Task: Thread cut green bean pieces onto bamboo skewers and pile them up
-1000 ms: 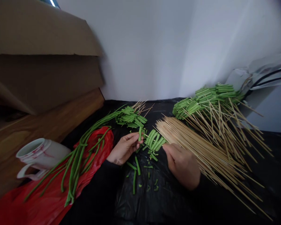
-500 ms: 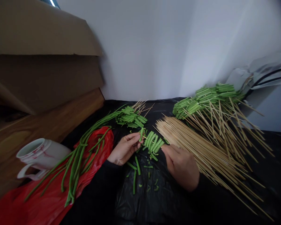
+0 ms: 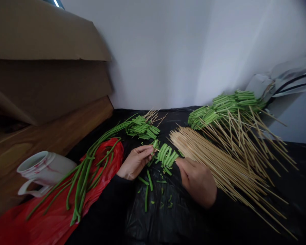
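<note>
My left hand (image 3: 135, 161) pinches a short green bean piece (image 3: 155, 144) at its fingertips. My right hand (image 3: 197, 180) is closed on a bamboo skewer that carries a row of bean pieces (image 3: 167, 154); the skewer's tip points at the piece in my left hand. Both hands hover over a black plastic sheet (image 3: 168, 221) strewn with loose cut bean bits (image 3: 150, 180). A fan of bare bamboo skewers (image 3: 219, 160) lies just right of my right hand.
Long uncut green beans (image 3: 91, 160) lie across a red plastic bag (image 3: 48, 217) at the left, beside a white jug (image 3: 42, 170). Cut bean pieces (image 3: 142, 128) sit behind my hands. Filled skewers (image 3: 226, 105) pile at the back right. Cardboard (image 3: 48, 61) stands left.
My left hand has brought the bean piece down onto the skewer tip, and my right hand has shifted the loaded skewer slightly left toward it.
</note>
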A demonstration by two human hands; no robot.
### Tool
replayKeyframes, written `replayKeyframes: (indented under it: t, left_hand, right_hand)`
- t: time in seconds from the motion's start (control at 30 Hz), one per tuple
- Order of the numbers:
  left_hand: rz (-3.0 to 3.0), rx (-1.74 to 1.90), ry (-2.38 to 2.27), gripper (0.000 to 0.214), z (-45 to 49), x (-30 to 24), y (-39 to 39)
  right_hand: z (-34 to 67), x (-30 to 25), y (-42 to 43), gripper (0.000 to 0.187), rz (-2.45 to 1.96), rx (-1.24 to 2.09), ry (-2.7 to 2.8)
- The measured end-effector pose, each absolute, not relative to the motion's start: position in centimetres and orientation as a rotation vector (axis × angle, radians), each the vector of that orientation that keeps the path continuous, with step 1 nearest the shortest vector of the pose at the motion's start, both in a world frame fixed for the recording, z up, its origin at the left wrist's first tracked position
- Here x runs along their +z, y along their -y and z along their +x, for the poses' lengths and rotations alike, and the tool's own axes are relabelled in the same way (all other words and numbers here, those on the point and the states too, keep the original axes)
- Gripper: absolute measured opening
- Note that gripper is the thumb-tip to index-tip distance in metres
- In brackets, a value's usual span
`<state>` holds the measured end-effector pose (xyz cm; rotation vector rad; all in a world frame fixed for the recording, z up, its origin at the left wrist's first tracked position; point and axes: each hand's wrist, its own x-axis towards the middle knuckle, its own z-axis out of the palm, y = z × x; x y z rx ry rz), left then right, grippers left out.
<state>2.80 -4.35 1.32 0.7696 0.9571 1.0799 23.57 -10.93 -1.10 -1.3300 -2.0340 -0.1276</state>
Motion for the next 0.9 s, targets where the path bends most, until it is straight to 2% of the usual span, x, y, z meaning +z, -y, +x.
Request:
replayKeyframes:
  t: [0.5,0.73,0.9]
  left_hand:
    - [0.858,0.990,-0.914,0.020,2.94,0.93,4.55]
    - [0.839,1.086,-1.009,0.029,3.56,1.00,4.66]
    - [0.855,1.092,-1.061,0.025,3.38,0.86,4.55]
  right_hand:
    - [23.53,-1.40,11.01,0.025,-1.316,-0.087,2.030]
    - [23.31,-1.12,10.94,0.026,-1.326,-0.029,2.034]
    - [23.20,-1.21,11.05,0.025,-1.327,-0.071,2.019]
